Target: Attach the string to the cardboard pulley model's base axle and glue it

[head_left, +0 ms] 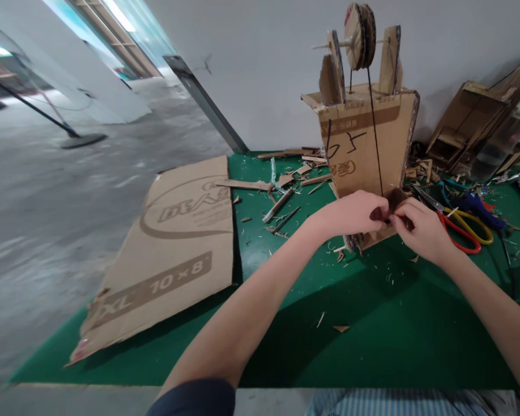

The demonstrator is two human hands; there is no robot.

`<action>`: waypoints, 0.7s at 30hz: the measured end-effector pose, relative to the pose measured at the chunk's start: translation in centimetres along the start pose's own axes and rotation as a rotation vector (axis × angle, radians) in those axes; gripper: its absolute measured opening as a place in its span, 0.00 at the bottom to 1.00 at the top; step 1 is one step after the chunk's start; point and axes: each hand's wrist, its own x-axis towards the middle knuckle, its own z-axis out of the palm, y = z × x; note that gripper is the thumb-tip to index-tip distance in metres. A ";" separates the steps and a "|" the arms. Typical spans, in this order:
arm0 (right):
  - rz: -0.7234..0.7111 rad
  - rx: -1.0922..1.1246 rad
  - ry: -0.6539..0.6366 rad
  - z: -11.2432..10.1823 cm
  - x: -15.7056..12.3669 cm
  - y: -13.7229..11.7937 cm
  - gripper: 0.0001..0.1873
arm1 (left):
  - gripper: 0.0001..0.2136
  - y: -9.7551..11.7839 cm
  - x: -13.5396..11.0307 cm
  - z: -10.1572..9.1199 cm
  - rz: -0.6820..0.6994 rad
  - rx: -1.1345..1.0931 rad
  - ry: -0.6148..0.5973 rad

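A cardboard model (355, 147) stands upright on the green table, with a cardboard pulley wheel (360, 37) on a thin stick axle between two uprights. From the wheel a black string (375, 127) runs down the front to a small open cardboard box (379, 236) at the base. My left hand (357, 211) and my right hand (422, 228) meet over this box, fingertips pinched close together near the string's lower end. Whatever lies between the fingertips is too small and hidden to make out.
Scissors with red and yellow handles (463, 228) lie right of my right hand. A large flat cardboard sheet (186, 254) overhangs the table's left side. Cardboard scraps (286, 199) litter the table (329, 358). Another cardboard structure (468, 121) and a clear bottle (502, 138) are at the right.
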 end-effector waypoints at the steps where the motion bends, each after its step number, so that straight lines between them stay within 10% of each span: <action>1: 0.002 0.028 -0.001 0.0 0.0 -0.1 0.11 | 0.04 0.1 0.0 0.2 0.016 0.016 0.015; 11: 0.003 -0.100 -0.049 -2.5 0.7 0.2 0.19 | 0.09 0.7 0.1 2.5 0.003 0.204 0.015; 21: 0.723 -0.754 -0.406 -9.3 -0.8 5.9 0.21 | 0.11 2.8 -1.9 6.0 0.043 0.645 0.097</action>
